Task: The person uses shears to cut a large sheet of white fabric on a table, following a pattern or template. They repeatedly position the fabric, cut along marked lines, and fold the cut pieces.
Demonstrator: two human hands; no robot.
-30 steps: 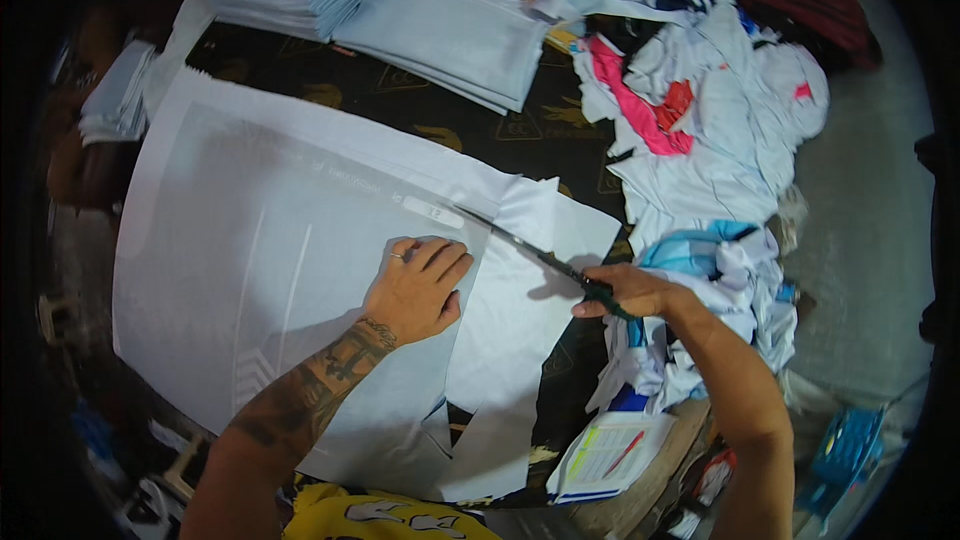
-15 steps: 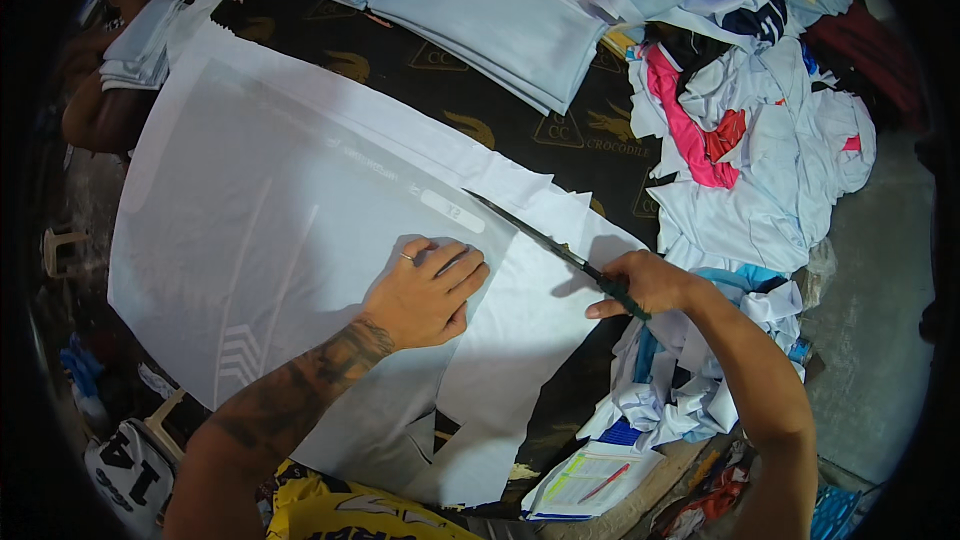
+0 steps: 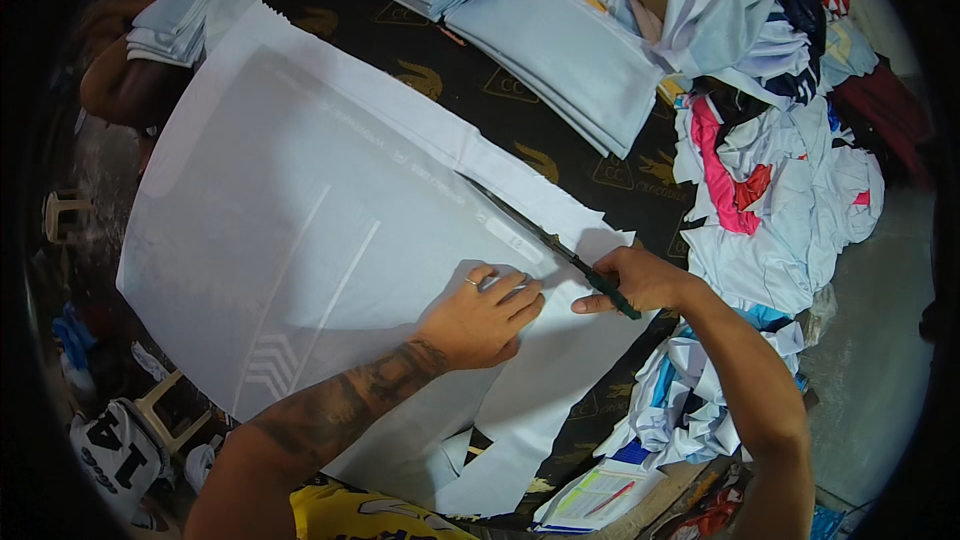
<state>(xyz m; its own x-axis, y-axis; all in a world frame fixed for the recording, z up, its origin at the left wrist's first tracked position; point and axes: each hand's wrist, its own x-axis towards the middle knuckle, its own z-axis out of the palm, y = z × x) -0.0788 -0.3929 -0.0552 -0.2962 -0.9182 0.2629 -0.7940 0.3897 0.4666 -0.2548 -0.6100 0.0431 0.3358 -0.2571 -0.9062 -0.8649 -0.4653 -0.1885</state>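
The left hand (image 3: 480, 315), fingers slightly spread, rested on a grey, white-bordered fabric sheet (image 3: 300, 190) covering the black table's (image 3: 470, 90) near-left; the right hand (image 3: 645, 282) gripped long dark scissors (image 3: 540, 232). Slipping cloth could have skewed the cut.

Soft shadows across pale cloth (image 3: 300, 170), dark bent picture edges
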